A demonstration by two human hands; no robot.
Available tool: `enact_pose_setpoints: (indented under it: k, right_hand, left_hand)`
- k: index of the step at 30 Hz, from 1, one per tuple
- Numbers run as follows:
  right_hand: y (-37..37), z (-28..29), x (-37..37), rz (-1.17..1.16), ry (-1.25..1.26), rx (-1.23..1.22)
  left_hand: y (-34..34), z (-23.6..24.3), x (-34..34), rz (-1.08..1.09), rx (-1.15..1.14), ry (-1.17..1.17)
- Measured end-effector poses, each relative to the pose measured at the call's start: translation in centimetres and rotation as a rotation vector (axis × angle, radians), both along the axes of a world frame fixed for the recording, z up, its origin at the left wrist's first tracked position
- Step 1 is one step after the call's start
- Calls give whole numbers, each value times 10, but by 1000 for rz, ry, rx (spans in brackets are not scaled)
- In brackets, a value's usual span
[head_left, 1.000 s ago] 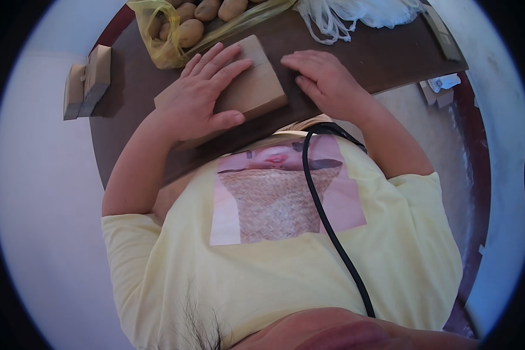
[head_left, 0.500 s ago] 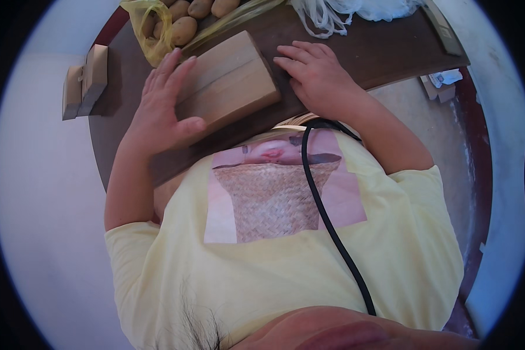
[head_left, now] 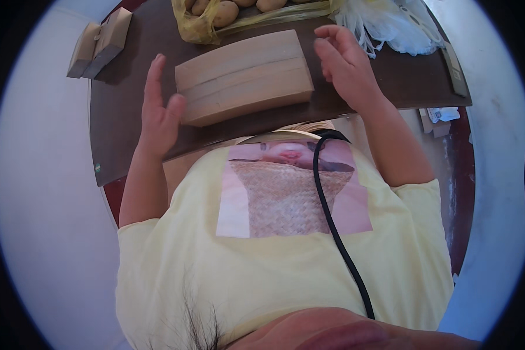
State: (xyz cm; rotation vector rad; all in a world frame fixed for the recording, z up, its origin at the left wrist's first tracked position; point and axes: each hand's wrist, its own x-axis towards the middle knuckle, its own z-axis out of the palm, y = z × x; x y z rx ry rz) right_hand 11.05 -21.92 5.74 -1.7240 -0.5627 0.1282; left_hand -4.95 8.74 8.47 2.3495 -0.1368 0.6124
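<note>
A closed brown cardboard box [head_left: 245, 76] with a seam along its top lies flat on the dark table, right in front of me. Upright beside its left end is my left hand [head_left: 160, 114], fingers stretched and thumb apart, holding nothing. My right hand [head_left: 350, 70] hovers just off the box's right end, its fingers loosely bent and apart, also empty. A small gap shows between each hand and the box.
Behind the box, a yellow plastic bag [head_left: 195, 26] holds several potatoes [head_left: 226, 13]. Clear plastic bags [head_left: 399, 29] lie at the back right. Small cardboard boxes [head_left: 102, 44] stand at the far left of the dark table [head_left: 122, 128]. A black cable [head_left: 338, 233] hangs down my front.
My left hand has come off the box's top to beside its left end. The box now lies straighter before me. My view has shifted, with the table's things appearing further right.
</note>
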Motion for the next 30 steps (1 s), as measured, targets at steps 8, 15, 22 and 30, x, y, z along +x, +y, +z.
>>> enact_pose_setpoints:
  k: [8, 15, 22, 30]
  right_hand:
    - [40, 36, -15, -102, -1171, -548]
    - [47, 34, -28, 378, -1016, -907]
    - [96, 26, -58, 524, -1079, -729]
    - [83, 42, -58, 432, -1091, -662]
  left_hand:
    - [-23, 20, 14, -33, 676, 178]
    - [-24, 6, 12, -22, 529, 144]
    - [-30, 1, -9, 169, 654, 107]
    - [-4, -28, -25, 66, 276, -80]
